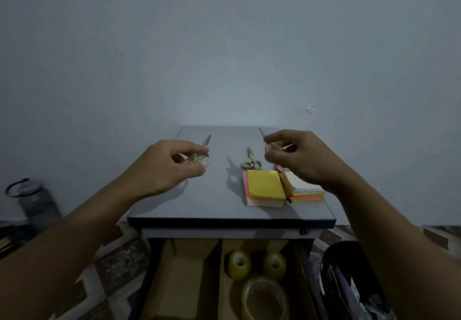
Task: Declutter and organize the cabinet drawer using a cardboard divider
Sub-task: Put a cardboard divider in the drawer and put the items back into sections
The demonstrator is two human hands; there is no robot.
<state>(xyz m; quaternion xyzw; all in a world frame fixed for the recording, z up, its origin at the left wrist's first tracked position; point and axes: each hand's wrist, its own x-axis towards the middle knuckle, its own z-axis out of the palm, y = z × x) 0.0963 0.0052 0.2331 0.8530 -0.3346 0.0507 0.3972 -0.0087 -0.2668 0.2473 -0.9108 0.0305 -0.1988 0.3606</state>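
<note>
My left hand (172, 165) grips a pair of beige-handled scissors (199, 156) by the handles, blades pointing away, above the grey cabinet top (217, 205). My right hand (296, 157) pinches a second pair of scissors (268, 145) near the far right of the top. A third pair of scissors (251, 161) lies flat between my hands. Two stacks of sticky notes (265, 187) sit at the right of the top. Below, the open drawer holds a cardboard divider (219, 265); its right compartment contains three tape rolls (264, 294), and nothing shows in its left compartment.
A dark water bottle (35, 202) stands on the floor at the left against the wall. A dark container with papers (349, 284) sits at the lower right beside the drawer. Patterned floor tiles (104, 270) surround the cabinet.
</note>
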